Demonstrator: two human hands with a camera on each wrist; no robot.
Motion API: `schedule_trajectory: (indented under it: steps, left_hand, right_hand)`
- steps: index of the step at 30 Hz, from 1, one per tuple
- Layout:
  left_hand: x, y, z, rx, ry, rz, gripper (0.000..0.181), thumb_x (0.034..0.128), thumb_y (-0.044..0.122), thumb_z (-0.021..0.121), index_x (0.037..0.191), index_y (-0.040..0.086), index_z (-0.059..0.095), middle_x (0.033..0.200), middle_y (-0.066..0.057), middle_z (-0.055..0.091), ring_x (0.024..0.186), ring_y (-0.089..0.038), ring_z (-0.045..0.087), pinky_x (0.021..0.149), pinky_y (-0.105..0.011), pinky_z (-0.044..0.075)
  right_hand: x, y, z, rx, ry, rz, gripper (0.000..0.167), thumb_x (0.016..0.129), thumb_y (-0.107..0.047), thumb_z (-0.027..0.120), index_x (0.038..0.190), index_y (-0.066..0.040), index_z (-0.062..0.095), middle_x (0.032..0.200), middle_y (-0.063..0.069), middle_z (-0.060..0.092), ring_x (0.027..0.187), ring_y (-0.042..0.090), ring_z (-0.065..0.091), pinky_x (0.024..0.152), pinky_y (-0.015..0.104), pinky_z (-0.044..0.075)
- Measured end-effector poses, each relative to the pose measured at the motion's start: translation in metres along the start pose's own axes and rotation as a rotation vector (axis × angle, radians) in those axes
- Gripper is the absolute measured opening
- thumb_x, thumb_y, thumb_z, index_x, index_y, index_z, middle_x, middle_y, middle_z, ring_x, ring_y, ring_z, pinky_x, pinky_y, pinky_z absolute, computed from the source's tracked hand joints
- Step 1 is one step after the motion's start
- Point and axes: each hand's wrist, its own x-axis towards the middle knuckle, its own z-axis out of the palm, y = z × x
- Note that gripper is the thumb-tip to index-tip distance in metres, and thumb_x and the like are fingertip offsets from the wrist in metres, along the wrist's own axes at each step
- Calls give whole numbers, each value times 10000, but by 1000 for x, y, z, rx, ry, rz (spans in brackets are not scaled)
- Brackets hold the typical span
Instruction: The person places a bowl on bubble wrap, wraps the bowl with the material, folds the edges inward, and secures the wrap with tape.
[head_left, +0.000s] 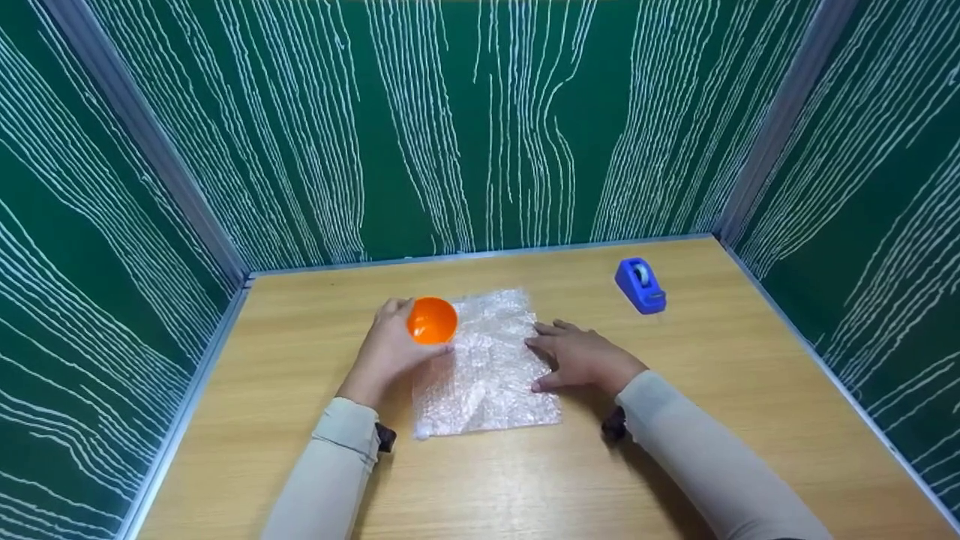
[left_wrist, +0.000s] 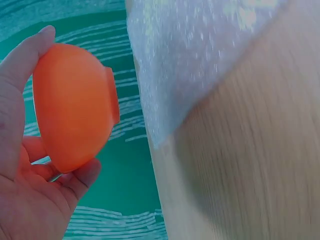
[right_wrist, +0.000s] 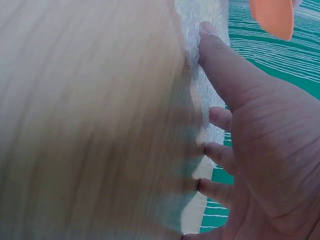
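Pinching the orange bowl (head_left: 433, 320) between thumb and fingers, your left hand (head_left: 386, 349) carries it mouth up, its foot turned toward the tabletop (head_left: 300, 375) and, by the left wrist view, apart from it. Seen from the head, the bowl stands over the left side of the bubble wrap (head_left: 495, 375), toward the end nearer the tabletop's far edge. What matters most, I judge, is how the bowl sits against that sheet: the wrap's middle lies to the right of your left fingers and back from the far edge, and its longer axis seems to run roughly from the far edge toward you. Your left hand is the one nearer the bowl; your right hand (head_left: 581, 356), fingers spread, lies along the sheet's right side with its thumb at the wrap's margin. Well apart, toward the tabletop's far right corner, stands the blue tape dispenser (head_left: 640, 286).
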Motion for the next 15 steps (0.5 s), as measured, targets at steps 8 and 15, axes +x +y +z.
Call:
schedule_trajectory:
  steps: [8,15]
  left_hand:
    - [5,15,24,-35,-57,35,954,748,494,1057,1563,187,669,1499,-16,568,1299,-284,620,1152,-550,611]
    - [6,20,43,-47,-104,85,968,761,518,1049,1567,144,664,1522,-56,571,1299,-303,635,1154,-538,608]
  right_hand:
    - [1,0,1,-2,3,4,966,908,-751,830,1730,-378,485,1887,-10,314,1771,429,215,1349,787,268]
    - [4,1,2,-16,-9,29,966,897,-765,827,1728,-425,471,1890,-46,306,1771,405,232,1336,804,270]
